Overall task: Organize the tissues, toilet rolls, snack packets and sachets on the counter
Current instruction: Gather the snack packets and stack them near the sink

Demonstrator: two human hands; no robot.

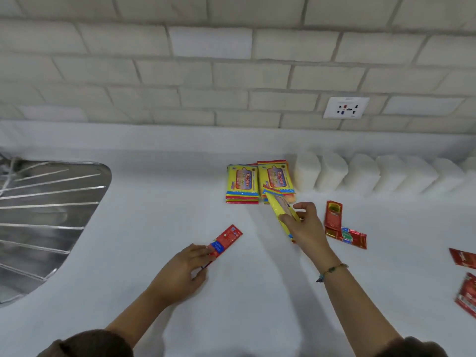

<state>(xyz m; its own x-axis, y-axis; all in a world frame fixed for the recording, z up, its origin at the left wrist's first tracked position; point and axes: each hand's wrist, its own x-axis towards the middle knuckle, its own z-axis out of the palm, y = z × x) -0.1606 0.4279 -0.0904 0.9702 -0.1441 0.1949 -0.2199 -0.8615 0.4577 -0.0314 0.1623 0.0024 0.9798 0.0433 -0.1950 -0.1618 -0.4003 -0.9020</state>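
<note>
On the white counter point(180, 191), the person's right hand point(305, 229) grips a yellow snack packet point(279, 207), tilted on edge just in front of two stacks of the same packets point(243, 182) beside a row of white tissue packs point(373, 175) along the tiled wall. The left hand point(184, 269) pinches a red sachet point(224, 240) low over the counter, to the right of the steel sink drainer point(46, 215). More red sachets point(340, 225) lie flat to the right, some near the edge of view.

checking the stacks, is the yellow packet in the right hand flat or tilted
Tilted: the right hand holds the yellow packet edge-on, its far end by the right-hand stack.
</note>
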